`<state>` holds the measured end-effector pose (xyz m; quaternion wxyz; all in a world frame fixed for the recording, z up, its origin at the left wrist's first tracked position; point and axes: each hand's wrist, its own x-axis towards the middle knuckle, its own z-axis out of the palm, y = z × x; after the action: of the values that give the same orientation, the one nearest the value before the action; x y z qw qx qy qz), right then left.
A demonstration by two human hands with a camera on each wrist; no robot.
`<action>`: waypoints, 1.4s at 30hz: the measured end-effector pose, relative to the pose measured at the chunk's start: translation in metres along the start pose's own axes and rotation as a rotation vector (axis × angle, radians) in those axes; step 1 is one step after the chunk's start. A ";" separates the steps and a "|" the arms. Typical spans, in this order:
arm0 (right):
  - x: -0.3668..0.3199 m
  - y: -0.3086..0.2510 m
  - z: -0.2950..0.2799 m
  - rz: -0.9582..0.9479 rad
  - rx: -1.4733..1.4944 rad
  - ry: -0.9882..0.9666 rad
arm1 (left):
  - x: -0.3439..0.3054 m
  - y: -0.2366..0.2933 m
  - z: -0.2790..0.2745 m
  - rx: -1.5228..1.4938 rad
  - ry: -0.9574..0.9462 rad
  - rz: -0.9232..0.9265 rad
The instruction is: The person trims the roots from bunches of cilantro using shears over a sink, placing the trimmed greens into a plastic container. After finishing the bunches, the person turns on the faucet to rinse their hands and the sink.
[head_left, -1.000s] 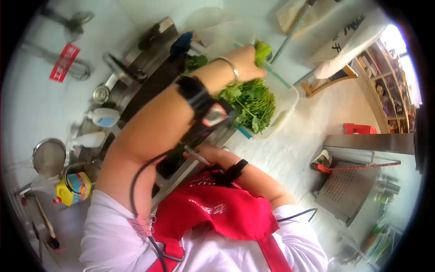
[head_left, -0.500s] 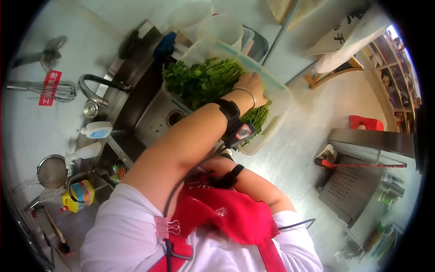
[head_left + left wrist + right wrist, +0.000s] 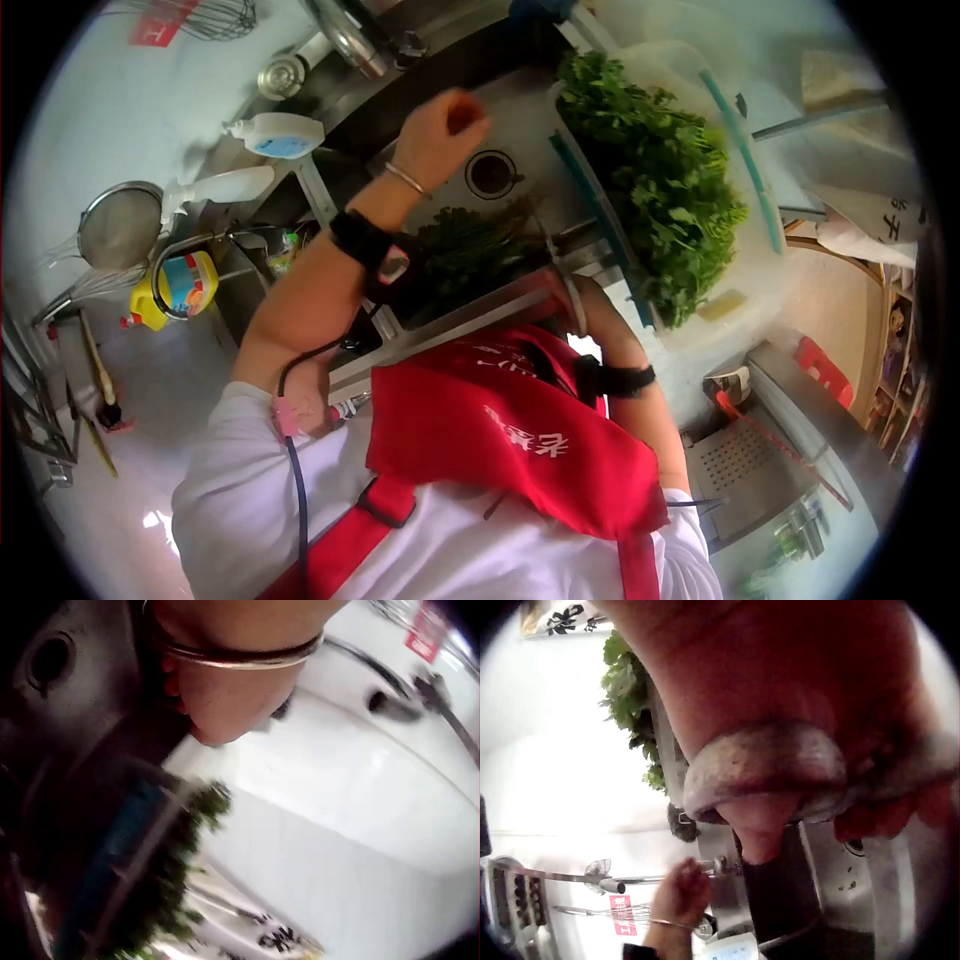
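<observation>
My left hand, with a bangle at its wrist, hangs over the sink, fingers loosely curled, nothing visible in them. My right hand grips scissors by the sink's front edge. In the right wrist view, the thumb passes through the metal loop of the scissors' handle. Dark leafy greens lie in the sink between my hands, near the drain. To the right, a clear plastic tub with teal clips holds a heap of leafy, parsley-like greens. Blur softens the left wrist view.
A faucet rises behind the sink. White bottles, including one with a blue label, stand left of it. Farther left are a strainer and a yellow jug. A metal stand is on the right.
My left hand carried a bunch of greens to the tub, reached down into it, then came away left over the sink. The head view has swung left; the right hand still grips the scissors.
</observation>
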<state>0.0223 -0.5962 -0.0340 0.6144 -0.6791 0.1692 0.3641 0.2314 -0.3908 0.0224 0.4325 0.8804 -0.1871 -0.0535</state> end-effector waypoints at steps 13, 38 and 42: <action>-0.008 -0.009 0.018 0.310 0.040 0.127 | -0.097 -0.140 0.152 0.782 -0.866 -0.489; -0.016 -0.054 0.051 -0.009 -0.157 0.118 | -0.087 -0.089 -0.024 -0.265 -0.370 -0.679; -0.021 -0.104 0.079 -0.055 -0.222 0.021 | -0.121 -0.064 -0.097 -0.902 -0.124 -0.452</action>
<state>0.0557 -0.5054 0.0568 0.5436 -0.7510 0.1156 0.3566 0.1626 -0.2380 0.0239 0.7353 0.6197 0.0247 -0.2732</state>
